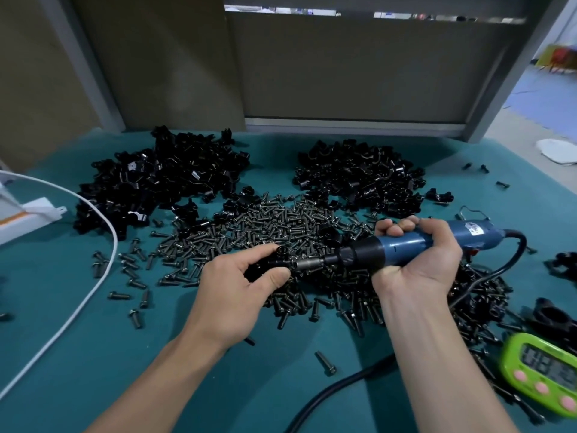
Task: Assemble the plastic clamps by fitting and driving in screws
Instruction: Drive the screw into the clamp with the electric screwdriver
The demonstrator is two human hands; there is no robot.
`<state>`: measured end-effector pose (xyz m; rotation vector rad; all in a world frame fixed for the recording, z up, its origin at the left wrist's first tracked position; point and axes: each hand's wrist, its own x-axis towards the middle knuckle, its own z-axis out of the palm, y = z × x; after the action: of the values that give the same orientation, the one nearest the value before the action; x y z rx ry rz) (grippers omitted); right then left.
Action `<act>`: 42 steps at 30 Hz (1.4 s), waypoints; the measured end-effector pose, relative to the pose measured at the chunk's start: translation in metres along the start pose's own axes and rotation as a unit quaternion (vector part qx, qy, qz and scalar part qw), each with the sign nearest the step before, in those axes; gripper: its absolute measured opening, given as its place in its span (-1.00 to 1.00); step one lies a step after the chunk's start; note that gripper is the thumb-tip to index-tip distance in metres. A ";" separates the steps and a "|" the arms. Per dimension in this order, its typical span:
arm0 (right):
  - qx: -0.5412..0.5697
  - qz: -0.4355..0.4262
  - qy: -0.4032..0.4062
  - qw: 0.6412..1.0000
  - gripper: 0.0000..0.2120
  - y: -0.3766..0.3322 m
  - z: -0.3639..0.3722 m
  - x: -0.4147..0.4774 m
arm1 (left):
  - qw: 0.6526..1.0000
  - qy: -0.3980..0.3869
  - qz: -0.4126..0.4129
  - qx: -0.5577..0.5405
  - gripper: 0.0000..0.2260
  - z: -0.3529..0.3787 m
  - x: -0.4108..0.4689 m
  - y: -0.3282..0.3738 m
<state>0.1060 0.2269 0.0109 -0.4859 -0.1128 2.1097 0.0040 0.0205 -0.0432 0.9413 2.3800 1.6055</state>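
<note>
Head camera gives me the teal table [78,354], with a far-left clamp pile [162,179], a far-right clamp pile [359,179] and a screw heap [265,223] spread between them, nearer. I see the right hand [418,267] wrapped tight round the blue screwdriver [406,243]; its bit meets the clamp [268,265] that the left hand [237,289] pinches above the heap.

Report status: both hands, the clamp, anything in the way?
Left hand pinches black clamp. Right hand grips blue electric screwdriver, bit at the clamp. Loose screws piled beneath; nothing between bit and clamp.
</note>
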 end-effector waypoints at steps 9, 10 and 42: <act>0.018 -0.002 0.014 1.000 -0.85 0.003 0.002 -0.001 | 1.000 -0.004 -0.008 -0.007 -0.64 -0.004 0.004 -0.001; 0.021 -0.002 0.015 1.000 -0.85 0.003 0.002 0.000 | 1.000 -0.005 -0.008 -0.008 -0.64 -0.004 0.003 -0.001; 0.015 0.042 -0.015 0.999 -0.86 0.010 0.000 -0.005 | 0.999 -0.035 -0.017 0.038 -0.67 -0.009 -0.005 0.033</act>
<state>0.0999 0.2170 0.0100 -0.4476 -0.0779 2.1984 0.0183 0.0181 -0.0121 0.9500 2.4123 1.4543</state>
